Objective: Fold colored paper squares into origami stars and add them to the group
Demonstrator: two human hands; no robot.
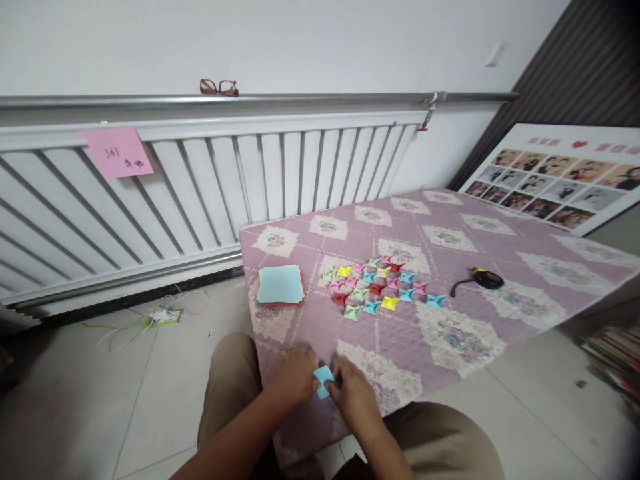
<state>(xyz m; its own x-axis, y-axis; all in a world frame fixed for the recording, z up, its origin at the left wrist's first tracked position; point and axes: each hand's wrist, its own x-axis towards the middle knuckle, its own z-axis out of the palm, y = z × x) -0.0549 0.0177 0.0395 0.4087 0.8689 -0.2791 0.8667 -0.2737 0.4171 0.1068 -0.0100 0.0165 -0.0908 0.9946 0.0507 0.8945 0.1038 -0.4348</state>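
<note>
A small folded piece of light blue paper (324, 379) lies between my two hands near the table's front edge. My left hand (297, 375) pinches its left side, and my right hand (353, 390) grips its right side with thumb and fingers. Beyond, to the left, rests a stack of coloured paper sheets (281, 285) with a blue one on top. Several folded paper stars (376, 289) in green, pink, yellow, red and blue stand in rows past my right hand.
The table wears a purple floral cloth (320, 320). A black cord-like object (487, 279) lies at right. Behind are a white radiator (280, 173) with a pink note (118, 153), glasses (219, 87) on a pipe, and a photo board (555, 173). A power strip (164, 317) sits on the floor.
</note>
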